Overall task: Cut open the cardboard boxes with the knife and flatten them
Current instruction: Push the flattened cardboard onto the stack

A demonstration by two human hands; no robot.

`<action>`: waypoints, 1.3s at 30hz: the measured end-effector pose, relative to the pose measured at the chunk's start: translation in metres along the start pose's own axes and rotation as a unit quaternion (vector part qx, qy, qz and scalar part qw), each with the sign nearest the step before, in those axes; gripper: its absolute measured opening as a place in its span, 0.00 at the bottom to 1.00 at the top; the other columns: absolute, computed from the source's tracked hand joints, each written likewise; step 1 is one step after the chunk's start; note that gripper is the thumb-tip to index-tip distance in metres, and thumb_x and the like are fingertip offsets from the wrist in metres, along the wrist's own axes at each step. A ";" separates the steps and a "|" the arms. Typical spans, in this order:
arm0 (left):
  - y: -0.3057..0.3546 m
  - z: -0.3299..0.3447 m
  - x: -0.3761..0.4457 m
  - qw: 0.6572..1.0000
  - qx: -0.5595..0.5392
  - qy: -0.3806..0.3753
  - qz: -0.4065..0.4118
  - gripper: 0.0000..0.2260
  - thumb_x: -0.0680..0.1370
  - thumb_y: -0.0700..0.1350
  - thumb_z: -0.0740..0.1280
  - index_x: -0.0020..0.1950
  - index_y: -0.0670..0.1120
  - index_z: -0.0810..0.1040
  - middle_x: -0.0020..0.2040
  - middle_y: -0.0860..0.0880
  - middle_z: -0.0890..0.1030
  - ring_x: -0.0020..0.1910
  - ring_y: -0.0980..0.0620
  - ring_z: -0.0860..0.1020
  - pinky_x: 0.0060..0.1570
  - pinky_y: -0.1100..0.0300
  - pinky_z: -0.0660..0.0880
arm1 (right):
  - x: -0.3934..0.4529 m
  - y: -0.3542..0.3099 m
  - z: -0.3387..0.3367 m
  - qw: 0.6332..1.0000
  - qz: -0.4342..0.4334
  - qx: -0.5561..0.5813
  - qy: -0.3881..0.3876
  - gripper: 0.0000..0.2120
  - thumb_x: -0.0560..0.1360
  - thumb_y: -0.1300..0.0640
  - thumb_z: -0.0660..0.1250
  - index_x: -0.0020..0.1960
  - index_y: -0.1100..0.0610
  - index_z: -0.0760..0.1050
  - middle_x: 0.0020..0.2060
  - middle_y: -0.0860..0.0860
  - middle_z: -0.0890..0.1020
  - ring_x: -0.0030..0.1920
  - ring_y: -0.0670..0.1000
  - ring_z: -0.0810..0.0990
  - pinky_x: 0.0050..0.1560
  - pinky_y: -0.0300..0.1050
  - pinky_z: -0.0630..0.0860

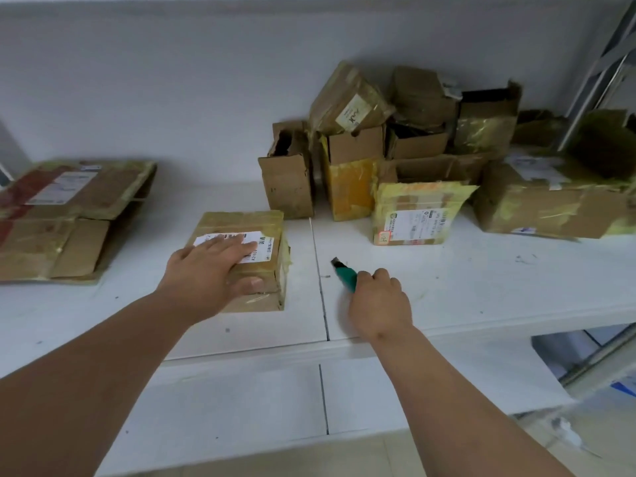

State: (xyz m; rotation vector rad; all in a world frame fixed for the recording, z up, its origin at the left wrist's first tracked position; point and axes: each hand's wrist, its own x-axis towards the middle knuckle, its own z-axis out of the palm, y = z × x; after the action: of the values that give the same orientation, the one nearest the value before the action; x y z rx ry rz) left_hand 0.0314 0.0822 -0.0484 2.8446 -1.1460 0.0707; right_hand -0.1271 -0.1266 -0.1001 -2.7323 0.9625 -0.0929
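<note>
Your left hand flat on taped box, fingers straight. Right hand grips green knife, blade out. Risk: blade slips toward your left thumb.

Both forearms are bare right up to the near edge of view, no sleeves showing. The left hand and right hand wear no gloves, rings or watch. Fingernails look short and plain.
</note>
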 end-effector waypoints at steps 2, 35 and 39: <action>-0.002 -0.004 0.002 1.000 -0.014 0.007 -0.006 0.28 0.77 0.67 0.57 0.76 0.65 0.59 0.78 0.61 0.59 0.77 0.56 0.56 0.71 0.49 0.57 | 0.003 0.000 -0.007 0.997 -0.009 0.067 -0.023 0.18 0.79 0.62 0.54 0.68 0.57 0.65 0.55 0.57 0.71 0.54 0.60 0.74 0.46 0.47 0.67; -0.035 0.002 0.068 0.997 -0.081 0.001 0.002 0.32 0.63 0.83 0.39 0.65 0.80 0.55 0.73 0.60 0.70 0.74 0.51 0.65 0.69 0.43 0.66 | -0.013 -0.029 0.000 0.939 -0.164 0.299 0.038 0.17 0.84 0.52 0.52 0.71 0.48 0.68 0.54 0.50 0.77 0.50 0.54 0.76 0.50 0.51 0.75; -0.038 0.003 0.071 0.997 -0.082 0.006 0.011 0.31 0.64 0.83 0.40 0.65 0.80 0.56 0.72 0.61 0.70 0.74 0.52 0.66 0.69 0.43 0.66 | -0.011 -0.033 0.002 0.942 -0.157 0.293 0.049 0.17 0.84 0.52 0.52 0.70 0.48 0.68 0.54 0.50 0.78 0.49 0.54 0.77 0.50 0.51 0.76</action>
State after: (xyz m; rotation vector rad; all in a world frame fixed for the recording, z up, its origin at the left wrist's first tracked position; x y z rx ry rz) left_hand 0.1091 0.0605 -0.0482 2.6852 -1.1266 -0.0043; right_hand -0.1152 -0.0943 -0.0934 -2.3012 0.4115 -0.4914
